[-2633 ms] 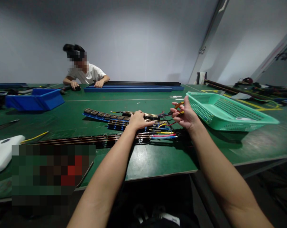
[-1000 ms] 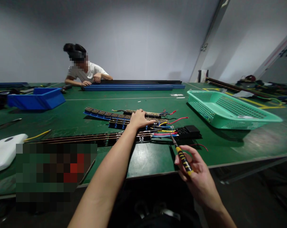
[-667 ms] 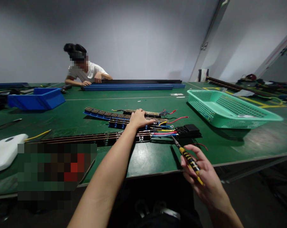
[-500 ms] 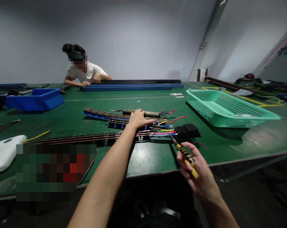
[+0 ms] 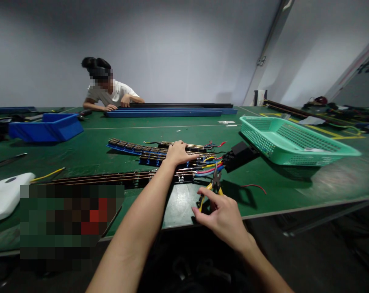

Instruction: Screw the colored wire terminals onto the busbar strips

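My left hand (image 5: 178, 154) lies across several narrow strips (image 5: 135, 149) with copper-coloured bars and blue bases, its thumb stretched to the right. What its fingertips touch is hidden. In my right hand (image 5: 225, 213) is a pair of cutting pliers (image 5: 216, 183) with yellow-and-black handles, spread apart. The plier jaws point away from me at a bundle of red, blue and yellow wires (image 5: 211, 169). Those wires join a long black track (image 5: 111, 178) to a black connector block (image 5: 239, 155), which is tilted up at its right end.
A green mesh basket (image 5: 294, 156) stands at the right, close to the connector block. At the left are a blue bin (image 5: 46, 129) and a white device (image 5: 7, 199). Across the table a person (image 5: 111, 95) leans over long blue rails (image 5: 169, 113). A loose red wire (image 5: 254, 186) lies nearby.
My right hand has moved left and turned, and the pliers now point straight ahead with handles spread. The connector block's right end has swung up and away. My left hand stays put.
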Tool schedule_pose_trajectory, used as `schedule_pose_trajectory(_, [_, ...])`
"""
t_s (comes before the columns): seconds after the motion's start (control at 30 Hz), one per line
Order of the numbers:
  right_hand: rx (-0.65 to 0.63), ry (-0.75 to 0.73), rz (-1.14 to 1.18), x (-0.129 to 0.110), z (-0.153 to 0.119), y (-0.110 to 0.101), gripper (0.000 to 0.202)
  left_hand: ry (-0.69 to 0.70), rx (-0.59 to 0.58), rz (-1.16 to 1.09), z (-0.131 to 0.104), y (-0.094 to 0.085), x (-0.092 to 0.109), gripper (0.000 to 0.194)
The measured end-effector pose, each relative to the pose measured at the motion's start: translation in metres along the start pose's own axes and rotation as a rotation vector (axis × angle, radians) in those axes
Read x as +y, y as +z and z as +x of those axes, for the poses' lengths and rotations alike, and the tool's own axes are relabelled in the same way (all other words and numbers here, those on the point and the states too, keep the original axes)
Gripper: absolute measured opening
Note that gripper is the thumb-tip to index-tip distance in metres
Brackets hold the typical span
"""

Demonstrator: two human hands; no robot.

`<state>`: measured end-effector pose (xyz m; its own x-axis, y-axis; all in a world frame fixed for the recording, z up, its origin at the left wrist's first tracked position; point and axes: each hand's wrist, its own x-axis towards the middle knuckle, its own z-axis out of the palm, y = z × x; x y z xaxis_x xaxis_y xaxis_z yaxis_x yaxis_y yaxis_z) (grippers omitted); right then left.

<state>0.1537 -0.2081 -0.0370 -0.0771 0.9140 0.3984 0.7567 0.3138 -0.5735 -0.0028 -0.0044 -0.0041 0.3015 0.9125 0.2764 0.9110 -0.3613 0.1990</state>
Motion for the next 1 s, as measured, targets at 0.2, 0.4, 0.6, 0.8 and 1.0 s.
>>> schedule_pose_trajectory(0.2, [0.034, -0.021, 0.001, -0.001, 0.004, -0.001, 0.038, 0.008, 0.003, -0.012, 0.0, 0.0, 0.0, 0.077])
schedule_pose_trajectory(0.4, [-0.041, 0.238, 0.635, 0.009, 0.023, -0.006, 0.044, 0.012, 0.002, -0.004, 0.0, 0.002, -0.001, 0.078])
schedule_pose_trajectory(0.6, [0.138, 0.435, 1.419, 0.016, 0.035, -0.012, 0.063, 0.007, 0.002, -0.007, -0.001, 0.0, 0.001, 0.077])
schedule_pose_trajectory(0.8, [0.182, 0.434, 1.446, 0.012, 0.027, -0.014, 0.061, 0.018, 0.008, -0.012, -0.001, -0.001, 0.0, 0.076])
schedule_pose_trajectory(1.0, [-0.09, 0.155, 1.05, -0.005, -0.011, -0.011, 0.036, 0.018, 0.009, -0.032, -0.001, -0.002, 0.0, 0.077])
